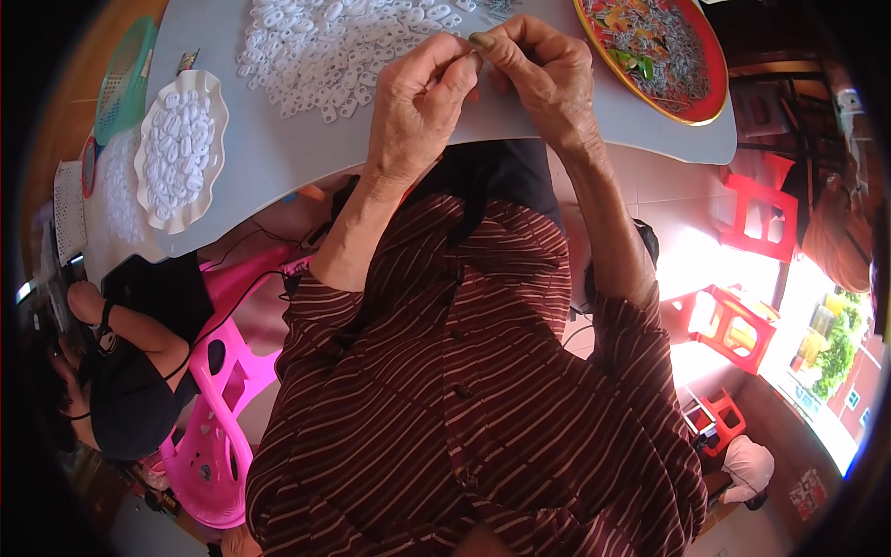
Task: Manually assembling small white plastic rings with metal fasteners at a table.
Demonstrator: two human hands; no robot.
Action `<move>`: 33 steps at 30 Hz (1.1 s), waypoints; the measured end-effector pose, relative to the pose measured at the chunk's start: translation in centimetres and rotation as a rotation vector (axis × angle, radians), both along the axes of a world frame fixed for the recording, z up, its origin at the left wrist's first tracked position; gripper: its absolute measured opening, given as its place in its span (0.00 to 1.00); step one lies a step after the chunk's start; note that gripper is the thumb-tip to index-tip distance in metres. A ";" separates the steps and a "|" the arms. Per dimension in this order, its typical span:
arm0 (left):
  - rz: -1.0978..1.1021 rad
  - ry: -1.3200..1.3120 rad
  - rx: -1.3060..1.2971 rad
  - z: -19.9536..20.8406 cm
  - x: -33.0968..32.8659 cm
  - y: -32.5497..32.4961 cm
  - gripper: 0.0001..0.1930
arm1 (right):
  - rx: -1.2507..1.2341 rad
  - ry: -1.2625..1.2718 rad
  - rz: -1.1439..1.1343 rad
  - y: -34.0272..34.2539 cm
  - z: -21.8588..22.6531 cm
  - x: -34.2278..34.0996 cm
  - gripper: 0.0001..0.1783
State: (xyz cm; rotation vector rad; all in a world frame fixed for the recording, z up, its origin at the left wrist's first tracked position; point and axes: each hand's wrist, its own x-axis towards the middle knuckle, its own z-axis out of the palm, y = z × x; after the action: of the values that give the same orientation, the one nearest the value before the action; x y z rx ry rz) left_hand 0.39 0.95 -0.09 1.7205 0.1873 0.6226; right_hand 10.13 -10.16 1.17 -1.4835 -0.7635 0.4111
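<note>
My left hand [419, 110] and my right hand [549, 85] meet over the table's near edge. Both are closed, thumbs and fingertips pinched together almost touching. Whatever sits between the fingertips is too small and covered to make out. Just beyond my left hand spreads a heap of small white plastic pieces [320, 65], oval with holes. To the right of my right hand lies a round red tray [716, 85] with a gold rim, full of small grey metal pieces. A few similar metal pieces [499, 9] rest on the table beyond my fingers.
A scalloped white dish [220, 121] of white pieces stands on the grey table [255, 153] at left, near a green basket [127, 79]. A person in dark clothes [139, 399] sits at left by a pink chair [209, 464]. Red stools [761, 218] stand at right.
</note>
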 end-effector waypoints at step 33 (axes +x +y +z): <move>0.066 0.025 0.856 0.2 0.6 2.3 0.07 | 0.148 0.178 -0.037 0.0 -0.5 0.0 0.08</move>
State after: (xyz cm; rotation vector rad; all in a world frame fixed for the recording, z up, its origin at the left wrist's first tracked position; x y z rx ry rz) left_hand 1.01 3.25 0.11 2.5511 -0.0198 0.7934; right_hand 10.11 -10.18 0.70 -1.3017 -0.6111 0.4423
